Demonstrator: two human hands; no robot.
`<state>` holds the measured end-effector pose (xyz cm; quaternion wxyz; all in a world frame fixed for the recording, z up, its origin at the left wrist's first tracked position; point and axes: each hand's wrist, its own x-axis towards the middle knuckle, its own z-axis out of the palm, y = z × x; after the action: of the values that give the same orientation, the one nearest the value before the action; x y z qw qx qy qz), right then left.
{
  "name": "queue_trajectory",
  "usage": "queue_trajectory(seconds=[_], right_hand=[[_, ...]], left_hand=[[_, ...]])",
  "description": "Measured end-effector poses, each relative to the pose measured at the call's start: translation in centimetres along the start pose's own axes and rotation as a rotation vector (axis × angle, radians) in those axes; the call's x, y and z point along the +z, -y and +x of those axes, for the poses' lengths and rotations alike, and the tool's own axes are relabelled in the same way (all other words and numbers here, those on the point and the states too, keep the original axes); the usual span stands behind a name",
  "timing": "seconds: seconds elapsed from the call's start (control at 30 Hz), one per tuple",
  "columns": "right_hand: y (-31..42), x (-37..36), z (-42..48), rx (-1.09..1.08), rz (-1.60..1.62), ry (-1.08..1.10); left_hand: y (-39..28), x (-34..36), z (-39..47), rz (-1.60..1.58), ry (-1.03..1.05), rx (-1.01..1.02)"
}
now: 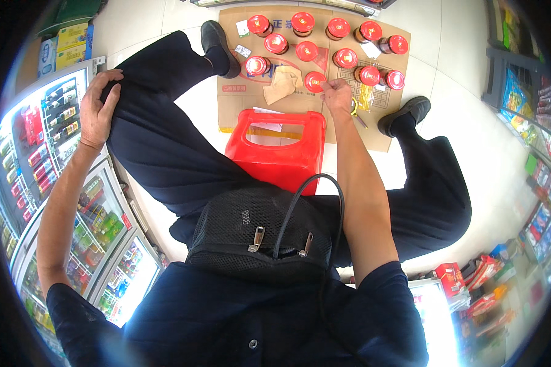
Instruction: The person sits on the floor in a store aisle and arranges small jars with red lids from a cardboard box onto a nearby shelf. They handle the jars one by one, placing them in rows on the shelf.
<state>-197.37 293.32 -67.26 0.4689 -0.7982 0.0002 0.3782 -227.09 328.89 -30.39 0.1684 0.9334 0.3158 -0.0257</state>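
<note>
My right hand point(336, 96) has its fingers curled at the right edge of a glass jar's red lid point(315, 82). Whether it grips the jar is unclear. Several more red-lidded jars of dark contents, such as this one point(302, 23), stand upright around it on a flattened cardboard box point(280, 101). A crumpled tan cloth point(282, 84) lies left of the touched jar. Just right of my right wrist is a yellow-handled tool point(356, 110), partly hidden. My left hand point(98, 108) rests on my left knee, thumb apart from the fingers, holding nothing.
A red plastic stool point(280, 156) stands between my legs at the cardboard's near edge. Small white paper slips point(243, 28) lie on the cardboard. Lit glass-door drinks coolers point(87, 202) line the left; shelves of packaged goods point(528, 119) stand right. A black mesh bag point(257, 229) hangs at my waist.
</note>
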Motion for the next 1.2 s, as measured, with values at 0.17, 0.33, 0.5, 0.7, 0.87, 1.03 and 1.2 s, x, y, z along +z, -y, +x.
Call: queue_trajectory(seconds=[0.17,0.33,0.5,0.7,0.87,1.03,1.2], right_hand=[[0.1,-0.1,-0.1,0.023,-0.005,0.026],[-0.3,-0.1,0.3,0.033,-0.017,0.028],[-0.7,-0.2,0.4,0.059,0.015,0.049],[-0.9,-0.2,0.8,0.056,0.010,0.052],[-1.4,-0.1,0.8,0.053,0.069,0.056],[-1.5,-0.2,0.8,0.071,0.053,0.050],[-0.8,-0.3,0.4,0.082,0.032,0.051]], left_hand=[[0.3,0.2,-0.3,-0.006,-0.017,0.003],[0.3,0.2,-0.1,-0.011,-0.006,-0.001],[0.2,0.1,-0.1,-0.003,-0.002,-0.012],[0.0,0.0,0.0,-0.029,0.001,-0.019],[-0.5,-0.2,-0.1,-0.016,-0.012,-0.012],[-1.0,-0.2,0.1,-0.009,-0.019,-0.008],[-1.1,-0.4,0.2,0.022,-0.010,-0.004]])
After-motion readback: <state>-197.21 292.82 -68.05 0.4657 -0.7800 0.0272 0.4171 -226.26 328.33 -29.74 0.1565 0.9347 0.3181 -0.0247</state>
